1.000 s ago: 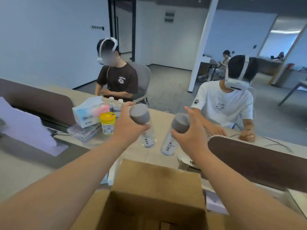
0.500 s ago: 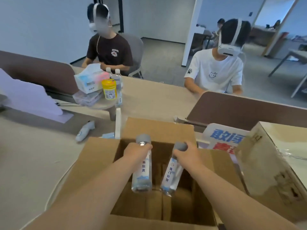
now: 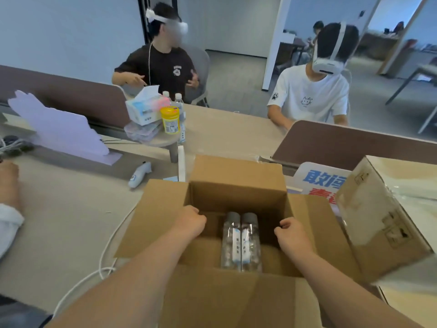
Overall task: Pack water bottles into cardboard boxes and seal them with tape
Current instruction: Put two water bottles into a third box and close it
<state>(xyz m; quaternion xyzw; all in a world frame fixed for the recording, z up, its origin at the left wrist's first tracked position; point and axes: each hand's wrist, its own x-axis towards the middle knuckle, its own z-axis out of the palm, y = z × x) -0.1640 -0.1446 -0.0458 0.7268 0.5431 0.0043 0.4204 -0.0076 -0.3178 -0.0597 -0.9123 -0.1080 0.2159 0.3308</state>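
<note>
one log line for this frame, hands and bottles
phase: packing | two clear grey-capped plastic water bottles: upright, side by side in open brown cardboard box | left hand: curled, empty | right hand: curled, empty

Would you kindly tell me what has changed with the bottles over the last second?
The left hand and right hand lowered the two bottles into the cardboard box and let go; they now sit side by side inside, hands empty. The box stayed open.

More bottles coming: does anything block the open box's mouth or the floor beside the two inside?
Nothing visible: the box's flaps are open, its two bottles stand together mid-floor. Only the left hand and right hand, both empty, hang over it.
</note>
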